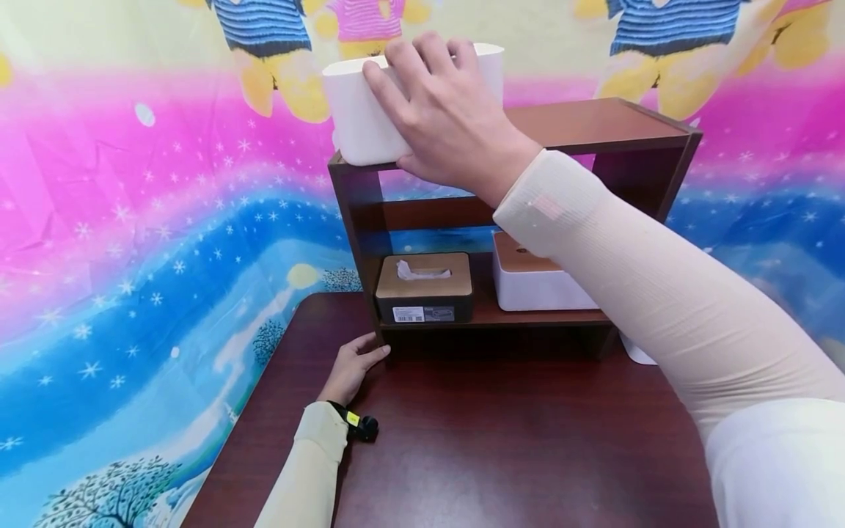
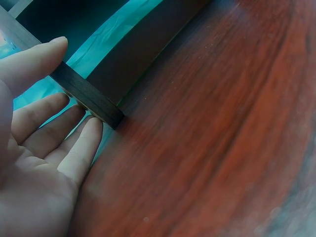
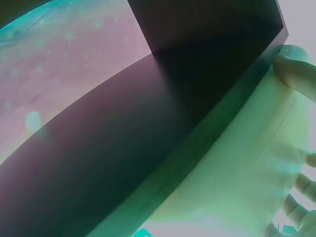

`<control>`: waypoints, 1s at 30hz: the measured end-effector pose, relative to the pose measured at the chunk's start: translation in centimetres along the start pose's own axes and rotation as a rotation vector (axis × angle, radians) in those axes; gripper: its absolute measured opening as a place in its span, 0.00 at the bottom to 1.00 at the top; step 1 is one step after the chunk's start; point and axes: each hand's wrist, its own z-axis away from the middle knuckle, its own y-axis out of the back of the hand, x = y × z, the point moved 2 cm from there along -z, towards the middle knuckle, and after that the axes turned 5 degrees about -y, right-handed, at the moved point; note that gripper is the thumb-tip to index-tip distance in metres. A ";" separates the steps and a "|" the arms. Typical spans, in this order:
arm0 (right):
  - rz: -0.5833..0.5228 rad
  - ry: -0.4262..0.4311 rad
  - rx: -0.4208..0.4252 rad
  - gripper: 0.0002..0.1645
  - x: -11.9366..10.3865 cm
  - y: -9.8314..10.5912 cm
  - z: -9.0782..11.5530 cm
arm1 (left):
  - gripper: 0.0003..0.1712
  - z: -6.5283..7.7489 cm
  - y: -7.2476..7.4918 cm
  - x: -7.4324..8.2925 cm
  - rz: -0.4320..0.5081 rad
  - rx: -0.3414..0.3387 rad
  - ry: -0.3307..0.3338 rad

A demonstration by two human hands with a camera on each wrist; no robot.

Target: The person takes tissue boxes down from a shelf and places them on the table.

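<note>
White container point(image 1: 361, 121) may topple from shelf point(image 1: 584, 121) should right fingers point(image 1: 405, 64) gripping it slip; left fingers point(image 2: 83, 148) pinch shelf's side

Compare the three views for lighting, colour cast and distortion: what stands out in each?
Head view: bright, with soft sheen on the table and deep shadow beneath the shelf's lower board; left wrist view: dimmer, teal-tinted backdrop, lower right corner blurred; right wrist view: greenish haze over the white container, near-black shelf underside, its far edge bowed.
</note>
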 end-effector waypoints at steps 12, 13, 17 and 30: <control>0.063 0.046 0.054 0.42 0.3 0.4 0.2 | 0.27 0.1 -0.1 0.0 0.026 0.000 -0.018; 0.065 0.054 0.075 0.40 0.4 0.5 0.1 | 0.26 0.1 0.0 0.0 0.026 -0.001 -0.015; 0.068 0.077 0.137 0.35 0.5 1.0 -0.1 | 0.26 0.0 0.0 -0.1 0.018 0.000 -0.015; 0.081 0.100 0.094 0.40 0.4 1.8 0.4 | 0.29 -0.3 0.1 -0.2 0.017 0.007 -0.009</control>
